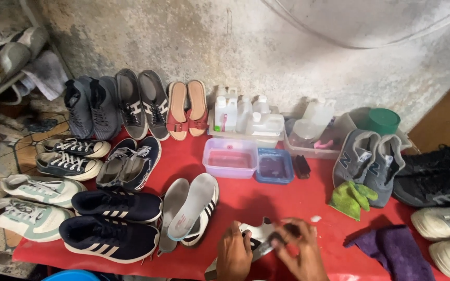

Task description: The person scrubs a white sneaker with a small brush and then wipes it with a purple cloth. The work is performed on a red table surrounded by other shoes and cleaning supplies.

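Left hand (234, 255) grips a white shoe (253, 235); right hand (298, 250) pinches a dark brush (277, 237) against it; cleaning apparently under way, other pairs (110, 224) waiting

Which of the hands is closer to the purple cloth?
The right hand. It is at the bottom edge, just left of the purple cloth on the red mat. The left hand is farther left, beyond the white shoe.

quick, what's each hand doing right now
Left hand: closed on the white shoe, holding it steady.
Right hand: fingers curled around a small dark thing at the shoe; what it is cannot be told.
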